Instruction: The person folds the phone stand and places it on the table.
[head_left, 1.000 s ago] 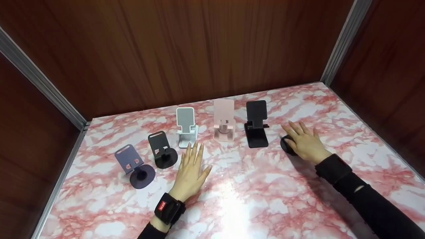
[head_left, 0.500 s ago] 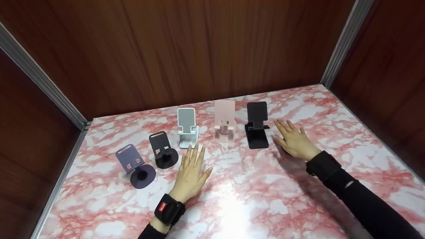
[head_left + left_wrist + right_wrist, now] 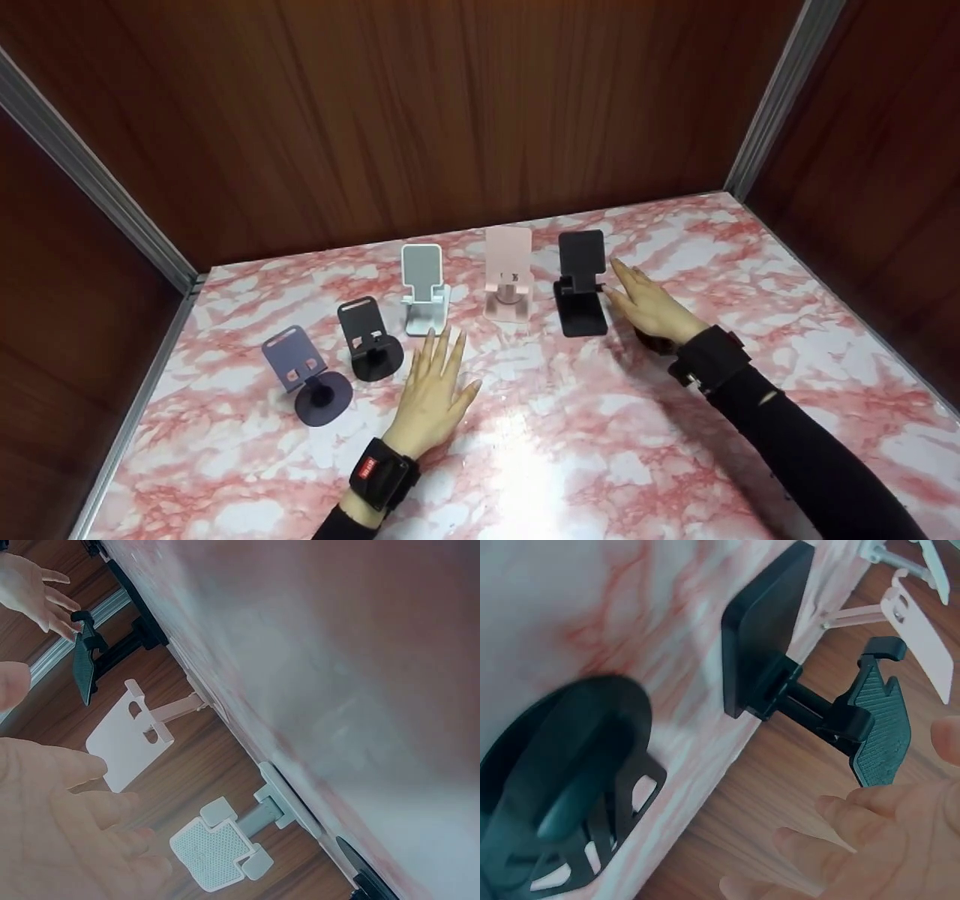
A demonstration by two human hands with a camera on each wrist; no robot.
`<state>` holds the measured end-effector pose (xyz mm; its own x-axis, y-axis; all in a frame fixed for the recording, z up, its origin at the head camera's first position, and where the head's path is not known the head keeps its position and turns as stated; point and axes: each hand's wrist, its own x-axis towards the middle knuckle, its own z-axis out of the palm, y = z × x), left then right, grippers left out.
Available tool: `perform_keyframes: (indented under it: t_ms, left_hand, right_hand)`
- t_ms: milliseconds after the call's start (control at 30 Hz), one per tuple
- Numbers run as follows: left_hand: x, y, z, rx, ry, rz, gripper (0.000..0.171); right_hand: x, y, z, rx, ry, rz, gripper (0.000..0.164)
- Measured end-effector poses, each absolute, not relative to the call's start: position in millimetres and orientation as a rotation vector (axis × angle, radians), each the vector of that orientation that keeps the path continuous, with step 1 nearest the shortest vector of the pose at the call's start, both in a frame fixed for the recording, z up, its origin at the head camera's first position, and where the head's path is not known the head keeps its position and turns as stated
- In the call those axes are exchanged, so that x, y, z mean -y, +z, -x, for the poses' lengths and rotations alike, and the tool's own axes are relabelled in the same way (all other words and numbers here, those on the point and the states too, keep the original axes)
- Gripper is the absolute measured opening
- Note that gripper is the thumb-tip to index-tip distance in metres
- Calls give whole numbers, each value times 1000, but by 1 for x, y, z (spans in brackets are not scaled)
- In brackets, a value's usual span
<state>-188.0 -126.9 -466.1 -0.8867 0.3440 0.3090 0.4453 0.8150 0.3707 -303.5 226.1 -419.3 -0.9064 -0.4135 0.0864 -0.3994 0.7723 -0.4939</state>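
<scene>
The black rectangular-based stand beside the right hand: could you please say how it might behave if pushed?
The stand would probably slide if pushed low, given its flat base. Pushed at its raised plate, it might tip or fold, since its neck looks narrow and hinged.

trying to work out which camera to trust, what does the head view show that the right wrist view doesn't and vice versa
Only the head view shows the left hand, the purple stand and the small black stand beside it.

Only the right wrist view shows the cut-outs of the round-based stand near the right hand, which largely covers it in the head view.

Both show the right hand, the black stand with the rectangular base, the pink stand, the white stand (cut off at the wrist view's edge) and the table.
</scene>
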Motion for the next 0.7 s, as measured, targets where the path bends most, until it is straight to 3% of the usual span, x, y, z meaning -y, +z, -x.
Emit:
perform_keyframes:
  t_ms: [333,700]
  left_hand:
    - [128,-467,187,2786,-653,620,66]
    - [128,-468,187,2777,-655,625,66]
  right_hand:
    - [-223,-416,312,-2741,-1055,569,64]
    - [-222,-424,323,-2065,-1792,357,67]
